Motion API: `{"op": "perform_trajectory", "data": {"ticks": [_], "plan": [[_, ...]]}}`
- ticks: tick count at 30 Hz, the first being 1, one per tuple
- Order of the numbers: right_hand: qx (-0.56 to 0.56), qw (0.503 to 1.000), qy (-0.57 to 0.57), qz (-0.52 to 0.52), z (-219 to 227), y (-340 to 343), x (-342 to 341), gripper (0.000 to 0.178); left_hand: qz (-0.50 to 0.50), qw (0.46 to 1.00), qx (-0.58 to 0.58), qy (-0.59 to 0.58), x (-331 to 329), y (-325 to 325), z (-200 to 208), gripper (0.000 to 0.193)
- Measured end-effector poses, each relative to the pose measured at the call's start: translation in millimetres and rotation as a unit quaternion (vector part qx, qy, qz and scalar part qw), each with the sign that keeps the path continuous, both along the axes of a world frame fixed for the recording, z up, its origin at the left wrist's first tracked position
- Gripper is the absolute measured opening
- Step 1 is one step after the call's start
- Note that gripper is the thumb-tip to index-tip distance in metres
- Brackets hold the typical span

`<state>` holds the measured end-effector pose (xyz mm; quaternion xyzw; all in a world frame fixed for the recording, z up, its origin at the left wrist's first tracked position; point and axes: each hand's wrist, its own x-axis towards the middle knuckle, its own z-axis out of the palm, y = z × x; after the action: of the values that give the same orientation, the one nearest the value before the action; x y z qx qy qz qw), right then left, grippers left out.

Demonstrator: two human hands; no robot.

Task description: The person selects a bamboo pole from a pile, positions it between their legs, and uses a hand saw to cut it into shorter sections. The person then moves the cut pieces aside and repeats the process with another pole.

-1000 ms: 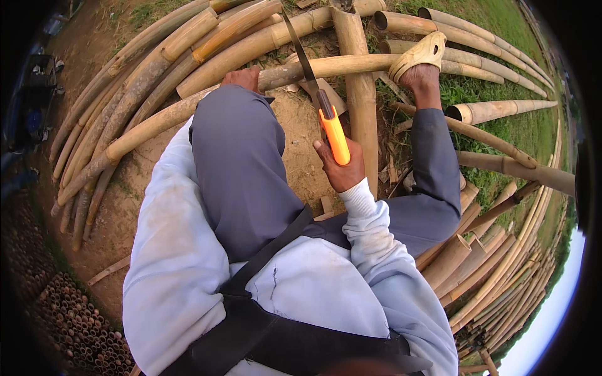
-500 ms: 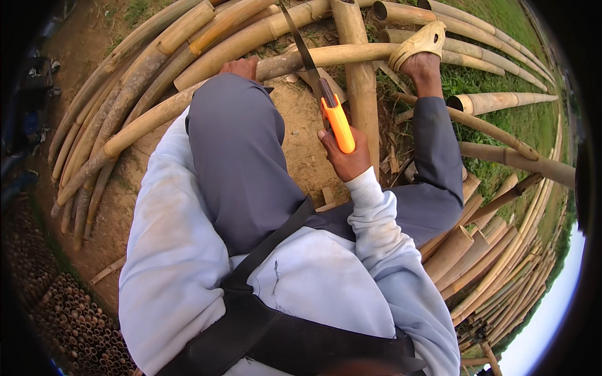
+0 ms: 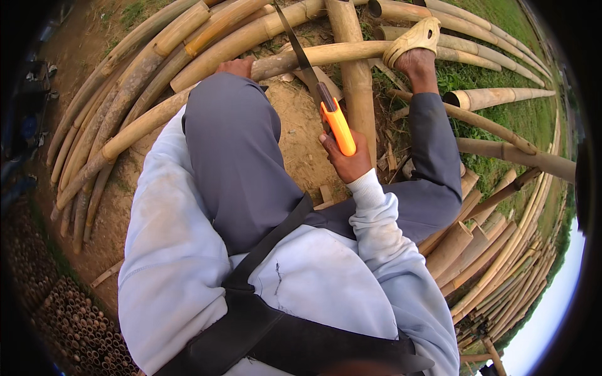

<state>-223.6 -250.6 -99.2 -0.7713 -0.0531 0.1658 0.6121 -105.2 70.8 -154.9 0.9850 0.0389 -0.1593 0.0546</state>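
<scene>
My right hand (image 3: 348, 156) is closed around the orange handle of a pruning saw (image 3: 338, 128), fingers wrapped and thumb along its side. The blade crosses the long bamboo pole (image 3: 345, 52); whether its teeth bite, I can't tell. My left hand (image 3: 236, 66) lies on that pole beyond my bent knee (image 3: 232, 119), which hides how far its fingers close. The pole rests across a thicker bamboo piece (image 3: 359, 94), probably for support, and my clog (image 3: 415, 41) presses near its far end, seemingly to stop it rolling. The blade sits between left hand and support. More bamboo poles (image 3: 135, 59) lie beyond, to my left.
</scene>
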Motion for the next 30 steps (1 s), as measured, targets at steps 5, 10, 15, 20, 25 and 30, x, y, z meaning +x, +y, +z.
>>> {"op": "perform_trajectory", "data": {"ticks": [5, 10, 15, 20, 25, 30], "plan": [[-0.083, 0.996, 0.017, -0.025, 76.3, -48.8, -107.6, 0.015, 0.011, 0.999, -0.005, 0.033, 2.5, 3.5, -2.1, 0.062], [-0.058, 0.997, 0.005, -0.041, 33.9, -16.2, -50.6, 0.024, 0.000, 1.000, 0.000, -0.009, 3.0, -2.4, -10.1, 0.063], [-0.035, 0.998, 0.037, -0.025, -7.8, -8.7, -17.5, 0.026, -0.014, 1.000, 0.007, -0.015, 0.1, -0.5, -4.4, 0.064], [-0.051, 0.998, -0.012, -0.043, 68.1, -52.0, -111.9, 0.014, 0.001, 1.000, -0.008, -0.002, 1.3, 1.2, -7.0, 0.065], [-0.047, 0.998, 0.029, -0.027, 26.1, -10.6, -21.4, 0.027, -0.016, 1.000, 0.006, -0.013, 0.9, -2.2, -7.5, 0.065], [-0.038, 0.999, 0.029, -0.021, -10.1, 2.6, -0.4, 0.030, -0.020, 1.000, -0.008, 0.012, 2.0, 0.1, 3.7, 0.068]]}}
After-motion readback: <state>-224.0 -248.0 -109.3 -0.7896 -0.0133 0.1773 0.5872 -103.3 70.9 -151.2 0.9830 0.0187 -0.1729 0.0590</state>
